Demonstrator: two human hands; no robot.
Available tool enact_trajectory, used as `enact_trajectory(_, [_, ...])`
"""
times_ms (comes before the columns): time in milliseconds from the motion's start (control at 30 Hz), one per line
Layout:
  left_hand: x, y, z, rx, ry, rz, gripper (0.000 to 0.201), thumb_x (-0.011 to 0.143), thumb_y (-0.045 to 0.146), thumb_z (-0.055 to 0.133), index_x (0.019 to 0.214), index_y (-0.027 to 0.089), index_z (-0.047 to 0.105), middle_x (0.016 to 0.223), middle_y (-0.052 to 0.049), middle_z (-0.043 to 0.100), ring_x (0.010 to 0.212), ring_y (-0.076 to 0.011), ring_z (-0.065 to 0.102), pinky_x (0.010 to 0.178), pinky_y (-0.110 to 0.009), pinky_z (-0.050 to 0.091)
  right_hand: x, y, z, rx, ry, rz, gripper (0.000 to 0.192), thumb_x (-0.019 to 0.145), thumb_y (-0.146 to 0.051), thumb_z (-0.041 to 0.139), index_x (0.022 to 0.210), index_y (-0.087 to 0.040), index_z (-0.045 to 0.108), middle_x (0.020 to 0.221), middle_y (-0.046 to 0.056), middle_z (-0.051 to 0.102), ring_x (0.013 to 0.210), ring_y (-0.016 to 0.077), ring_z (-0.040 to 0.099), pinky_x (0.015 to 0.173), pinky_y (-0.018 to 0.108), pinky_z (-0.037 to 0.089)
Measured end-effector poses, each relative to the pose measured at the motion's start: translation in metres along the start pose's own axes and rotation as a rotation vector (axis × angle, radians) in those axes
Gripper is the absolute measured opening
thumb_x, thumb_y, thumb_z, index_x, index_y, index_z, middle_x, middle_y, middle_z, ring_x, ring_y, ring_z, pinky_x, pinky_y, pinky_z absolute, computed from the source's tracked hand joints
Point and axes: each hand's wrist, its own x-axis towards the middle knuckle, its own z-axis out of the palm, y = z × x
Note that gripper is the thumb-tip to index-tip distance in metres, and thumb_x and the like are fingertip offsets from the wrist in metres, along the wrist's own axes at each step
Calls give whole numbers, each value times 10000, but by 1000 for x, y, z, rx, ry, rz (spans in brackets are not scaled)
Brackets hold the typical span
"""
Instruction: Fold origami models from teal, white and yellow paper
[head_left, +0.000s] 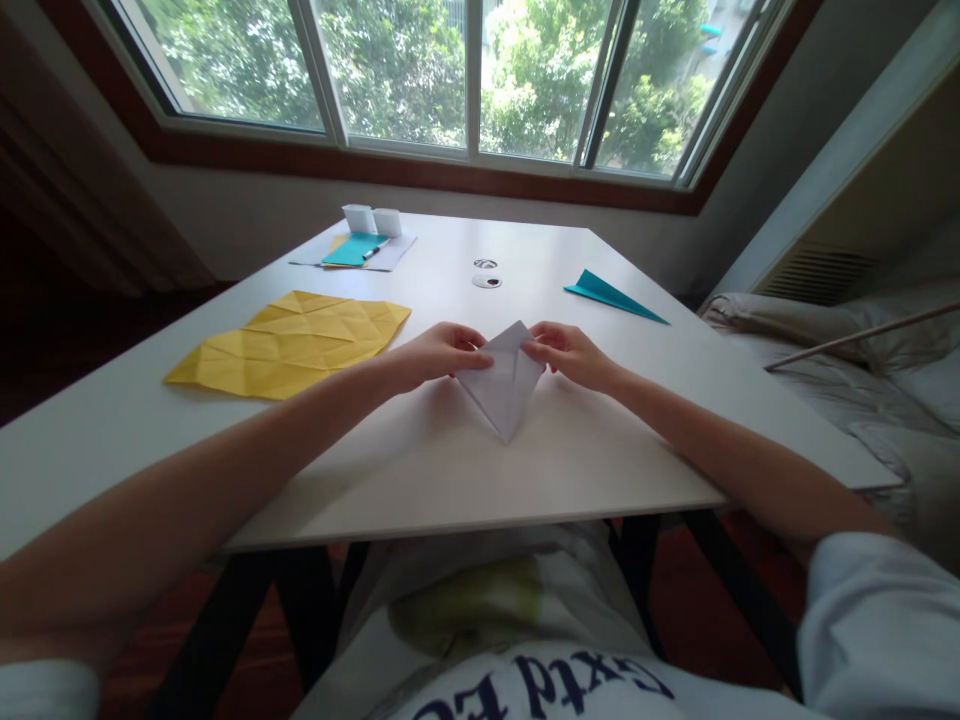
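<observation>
Where the white surface [390, 470] begins at left, creased yellow paper [292, 342] lies flat. Left hand [431, 355] fingers pinch the left corner of a folded white paper [504, 385] at centre, near the front edge; right hand [574, 355] fingers pinch its right corner. Teal paper [611, 296] lies far right.

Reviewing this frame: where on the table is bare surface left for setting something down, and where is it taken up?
Bare: the near table edge below the white folded paper, and the right side between the right hand and the teal paper plane. Taken: the yellow creased sheet beside the left hand, and the far-left stack of papers.
</observation>
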Motion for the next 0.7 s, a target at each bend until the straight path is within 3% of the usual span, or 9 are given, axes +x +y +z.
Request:
enact_trajectory(267, [0,2,7,1,67,56,255,617,323,727,776,136,657,598,25,537,541,-77,470,494,-201,317,-5,-13,8,-18,-30,50,480,766,-596,532,842,-128,605,704,22,553,602,94,486,487,205,371])
enact_trajectory(467, [2,-2,9,14,83,94,254,628,329,719,786,145,646,602,24,539,547,-85,475,494,-207,324,-6,-14,8,-147,27,114,552,756,-660,480,792,-125,610,687,40,574,611,118,509,521,231,377])
enact_trajectory(700, [1,-1,15,-58,113,94,243,609,313,731,759,145,638,570,44,497,518,-68,443,476,-201,296,-13,-20,14,-451,142,23,426,673,-510,653,917,-179,542,771,20,601,638,136,501,516,235,348])
